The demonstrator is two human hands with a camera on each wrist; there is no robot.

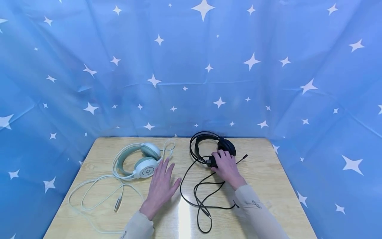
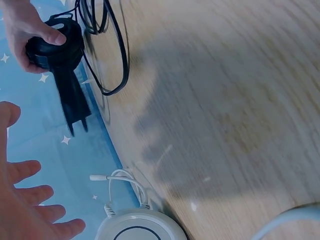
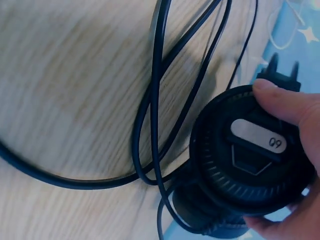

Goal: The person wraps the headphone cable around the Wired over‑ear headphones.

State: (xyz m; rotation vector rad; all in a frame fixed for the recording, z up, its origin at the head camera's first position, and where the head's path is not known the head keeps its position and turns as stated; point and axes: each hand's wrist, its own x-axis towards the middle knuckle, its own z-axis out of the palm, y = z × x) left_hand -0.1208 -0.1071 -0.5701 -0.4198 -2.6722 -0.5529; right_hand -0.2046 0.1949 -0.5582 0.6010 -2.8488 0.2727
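Observation:
My right hand (image 1: 228,167) grips the near ear cup of a black headset (image 1: 228,146). In the right wrist view, thumb and fingers curl round the rim of that black ear cup (image 3: 250,165), which carries a silver label reading "Q9" or similar. The headset's boom microphone (image 1: 242,158) points to the right. My left hand (image 1: 162,187) hovers over the table with fingers spread, holding nothing. Its fingertips are close beside the ear cup of a white and pale green headset (image 1: 148,168). The left wrist view shows those fingers (image 2: 35,195) apart from the white ear cup (image 2: 137,227).
A black cable (image 1: 206,206) loops over the wooden table (image 1: 259,212) in front of the black headset. The white cable (image 1: 86,182) spreads at the left, with its metal plug (image 1: 117,204) lying near the middle. A blue star-patterned curtain (image 1: 185,66) encloses the back and sides.

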